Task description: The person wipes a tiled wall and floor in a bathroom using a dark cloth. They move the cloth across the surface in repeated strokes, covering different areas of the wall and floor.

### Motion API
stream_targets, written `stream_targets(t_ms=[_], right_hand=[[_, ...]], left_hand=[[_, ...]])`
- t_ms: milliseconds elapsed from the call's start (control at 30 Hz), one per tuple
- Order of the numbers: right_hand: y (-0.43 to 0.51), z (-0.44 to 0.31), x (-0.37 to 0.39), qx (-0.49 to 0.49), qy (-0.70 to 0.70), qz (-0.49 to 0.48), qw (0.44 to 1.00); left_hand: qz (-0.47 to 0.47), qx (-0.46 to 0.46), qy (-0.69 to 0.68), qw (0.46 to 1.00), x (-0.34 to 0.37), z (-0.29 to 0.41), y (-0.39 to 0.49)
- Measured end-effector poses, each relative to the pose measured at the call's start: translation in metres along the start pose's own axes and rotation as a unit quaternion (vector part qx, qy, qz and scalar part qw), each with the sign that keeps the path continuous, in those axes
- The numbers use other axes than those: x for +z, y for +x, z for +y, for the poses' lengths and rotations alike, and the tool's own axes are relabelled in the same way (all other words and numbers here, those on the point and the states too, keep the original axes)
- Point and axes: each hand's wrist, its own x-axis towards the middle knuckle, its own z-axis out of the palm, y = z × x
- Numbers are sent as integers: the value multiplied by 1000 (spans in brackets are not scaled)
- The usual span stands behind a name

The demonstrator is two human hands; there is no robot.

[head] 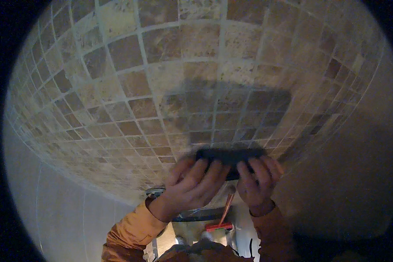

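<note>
In front of me is a tiled surface [124,114] of small brown and beige square stone tiles with pale grout lines. Both of my hands are on a dark block-like object [232,157], blurred, perhaps a sponge or float; its exact kind cannot be told. My left hand [196,183] grips its left part, fingers bent over the near edge. The right part is gripped by my right hand [258,178] in the same way. Whether the object touches the tiles cannot be told. A dark shadow falls over the tiles beyond it.
Below my hands is a broom with a red head [219,226] and an orange-red handle [228,204]. Close to my left wrist is a dark round-rimmed object [155,191]. A dark curved edge [201,215] crosses beneath. Plain grey walls [68,209] flank the tiles.
</note>
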Motion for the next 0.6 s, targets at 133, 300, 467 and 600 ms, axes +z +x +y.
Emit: stream_targets(t_ms=[133,300,467,600], right_hand=[[75,21,-8,41,-18,97,994],[102,37,-26,18,-35,106,994],[13,26,-22,18,-12,24,999],[0,24,-20,37,7,11,999]], left_hand=[[83,-81,-14,993,-6,-18,66],[150,-91,-26,984,-3,-19,95],[27,-26,-11,999,2,18,29],[15,-7,1,1000,3,19,24]])
